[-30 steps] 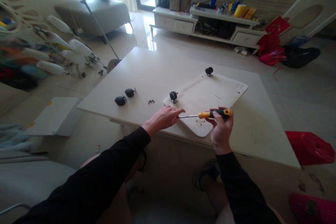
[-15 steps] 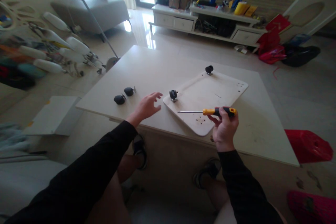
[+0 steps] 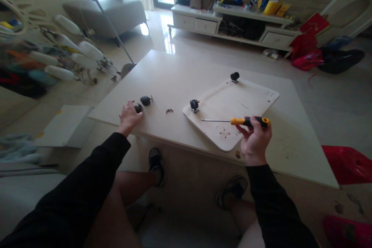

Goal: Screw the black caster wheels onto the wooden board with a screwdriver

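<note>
My left hand [image 3: 129, 116] is closed around a black caster wheel [image 3: 138, 108] on the left of the white table, covering part of it. Just behind lies a second loose caster [image 3: 145, 100]. A yellow and black screwdriver [image 3: 238, 121] is gripped in my right hand [image 3: 255, 139]; its shaft points left above the white board [image 3: 221, 104]. Two casters stand upright on that board, a near caster [image 3: 194, 104] at its left corner and a far caster [image 3: 235, 76] at the back. Several small screws [image 3: 169, 111] rest between my left hand and the board. Holes mark the board's near corner.
The white table [image 3: 168, 73] has its near edge just in front of my legs. A red stool [image 3: 347, 164] stands off its right end, and a white box [image 3: 64, 126] sits on the floor at left. Behind is a low cabinet [image 3: 206, 25] with boxes and tools.
My left hand has moved left from beside the board onto the nearer loose caster, uncovering the small screws. My right hand still holds the screwdriver in nearly the same place.
</note>
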Motion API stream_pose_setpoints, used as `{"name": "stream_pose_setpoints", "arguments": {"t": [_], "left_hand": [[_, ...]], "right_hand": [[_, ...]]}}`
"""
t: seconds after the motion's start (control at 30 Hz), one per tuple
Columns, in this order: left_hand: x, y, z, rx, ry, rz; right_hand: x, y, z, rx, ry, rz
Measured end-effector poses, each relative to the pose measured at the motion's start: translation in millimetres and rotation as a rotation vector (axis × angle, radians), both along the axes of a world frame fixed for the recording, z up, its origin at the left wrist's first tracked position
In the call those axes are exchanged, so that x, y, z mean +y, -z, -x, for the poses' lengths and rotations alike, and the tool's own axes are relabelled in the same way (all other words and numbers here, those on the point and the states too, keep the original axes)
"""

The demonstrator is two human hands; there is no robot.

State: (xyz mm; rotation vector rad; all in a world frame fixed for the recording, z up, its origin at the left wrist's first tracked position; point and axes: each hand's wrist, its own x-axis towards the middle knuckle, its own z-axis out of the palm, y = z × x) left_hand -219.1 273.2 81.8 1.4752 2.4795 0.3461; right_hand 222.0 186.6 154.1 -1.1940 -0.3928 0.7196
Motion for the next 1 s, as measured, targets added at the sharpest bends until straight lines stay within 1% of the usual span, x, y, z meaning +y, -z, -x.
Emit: {"name": "stream_pose_setpoints", "arguments": {"t": [0.13, 0.23, 0.33, 0.43, 0.5, 0.53, 0.6, 0.7, 0.83, 0.9, 1.0], "left_hand": [[-1, -4.1, 9, -0.074, -0.027, -0.014], [-1, -10.9, 10, -0.150, -0.061, -0.079], [3, -21.3, 3, -0.243, -0.089, -0.228], [9, -35.7, -16, -0.407, -0.055, -0.441], [10, -46.5, -35, -0.511, 0.018, -0.555], [9, -51.6, -46, -0.552, 0.071, -0.583], [3, -60.6, -74, -0.645, 0.224, -0.580], [-12, -68.8, -121, -0.777, 0.431, -0.510], [-24, -69.9, -180, -1.000, 0.697, -0.381], [-24, -66.9, -203, -1.082, 0.796, -0.304], [-21, -60.5, -224, -1.121, 0.917, -0.193]], "right_hand": [[4, 1, 2, 0.000, -0.003, 0.000], [6, 3, 3, -0.009, -0.005, 0.004], [6, 2, 3, -0.015, 0.001, 0.002], [6, -1, 2, -0.010, 0.002, -0.008], [5, -4, -1, -0.001, 0.014, -0.011], [4, -6, -2, 0.001, 0.026, -0.011], [3, -9, -7, 0.002, 0.060, -0.007], [-1, -14, -17, -0.010, 0.123, -0.002], [-4, -18, -34, -0.026, 0.179, -0.006], [-5, -19, -42, -0.024, 0.195, -0.011], [-4, -19, -54, -0.030, 0.230, -0.012]]}}
